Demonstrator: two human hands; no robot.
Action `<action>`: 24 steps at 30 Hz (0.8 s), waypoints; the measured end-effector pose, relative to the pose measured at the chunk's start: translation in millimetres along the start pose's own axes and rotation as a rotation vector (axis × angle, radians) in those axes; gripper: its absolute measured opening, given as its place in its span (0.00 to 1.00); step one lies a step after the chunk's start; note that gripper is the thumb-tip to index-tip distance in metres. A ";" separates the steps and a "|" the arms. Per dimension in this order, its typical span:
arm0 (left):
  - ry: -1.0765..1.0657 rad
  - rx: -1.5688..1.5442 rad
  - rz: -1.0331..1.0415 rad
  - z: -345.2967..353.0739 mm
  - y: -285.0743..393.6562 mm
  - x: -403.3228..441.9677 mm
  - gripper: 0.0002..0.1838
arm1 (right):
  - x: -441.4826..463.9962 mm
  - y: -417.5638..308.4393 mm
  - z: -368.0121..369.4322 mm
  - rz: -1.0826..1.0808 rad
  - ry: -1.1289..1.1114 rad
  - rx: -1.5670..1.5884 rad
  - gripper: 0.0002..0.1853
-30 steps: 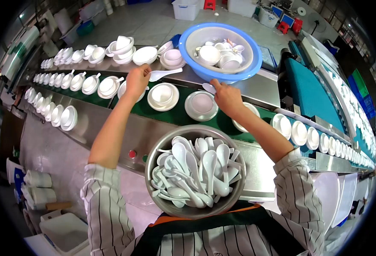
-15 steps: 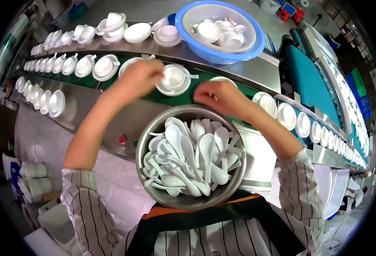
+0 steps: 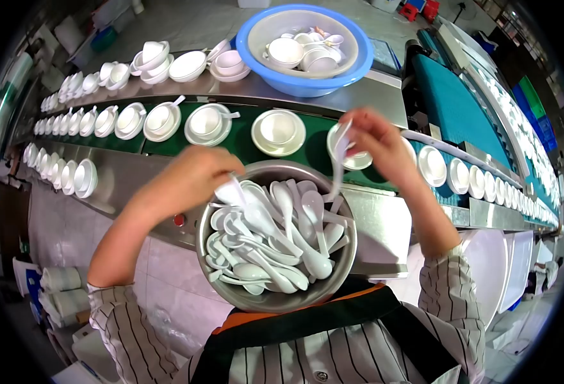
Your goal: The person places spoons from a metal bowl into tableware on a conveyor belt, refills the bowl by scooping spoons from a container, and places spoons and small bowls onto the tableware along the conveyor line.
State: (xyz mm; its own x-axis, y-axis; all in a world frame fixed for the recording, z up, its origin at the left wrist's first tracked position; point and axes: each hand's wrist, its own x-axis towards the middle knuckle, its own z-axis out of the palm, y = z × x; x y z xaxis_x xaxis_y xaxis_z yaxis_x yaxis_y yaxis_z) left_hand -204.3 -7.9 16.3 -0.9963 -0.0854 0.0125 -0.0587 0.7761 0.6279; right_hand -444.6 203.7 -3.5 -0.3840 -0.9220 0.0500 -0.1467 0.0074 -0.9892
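Taking the steel basin (image 3: pixel 275 302) as the dial, with twelve at its far side, the left hand (image 3: pixel 195 176) is standing near ten o'clock, its fingers grasping the left spoon (image 3: pixel 230 191) by one end over the rim, while the right hand (image 3: pixel 381 147) is standing between one and two o'clock, its fingers apparently pinching the right spoon (image 3: pixel 339 153), which is hanging at one o'clock between the rim and a nearby cup set (image 3: pixel 359 160). Other spoons (image 3: pixel 317 221) are lying tangled inside the basin, and beyond it the green belt (image 3: pixel 242 131) is carrying further cup sets. Judging by their gloss, the spoons are probably handling as light, stiff and rather slippery pieces, likely to be chipping or cracking if knocked; the slim handle is offering the surest hold, and crossed neighbours are likely to be catching on a piece being lifted. The left fingertips are partly hiding their spoon, so which end is being held is remaining unclear; the right spoon is blurring, its grip point uncertain. The pile is covering its lower layers, and the sets toward nine and three o'clock are shrinking beyond clear reading.
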 end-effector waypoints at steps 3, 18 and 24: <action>0.212 -0.019 -0.026 -20.1 -20.3 28.3 0.05 | 23.5 20.0 -45.4 -0.119 0.202 -0.574 0.11; 0.261 0.481 -0.164 27.1 -186.5 107.0 0.13 | 61.2 93.3 -10.1 -0.387 0.059 -0.966 0.18; 0.068 0.265 0.233 26.7 -12.9 58.2 0.14 | -33.4 -9.0 -4.3 -0.060 -0.352 -0.615 0.18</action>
State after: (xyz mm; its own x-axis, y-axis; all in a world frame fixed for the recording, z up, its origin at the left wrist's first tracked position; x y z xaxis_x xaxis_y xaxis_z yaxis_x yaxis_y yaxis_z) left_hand -263.2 -6.3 -11.8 -0.9789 0.0782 0.1886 0.1460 0.9139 0.3787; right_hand -434.3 236.1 4.4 -0.0572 -0.9972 -0.0478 -0.6861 0.0741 -0.7238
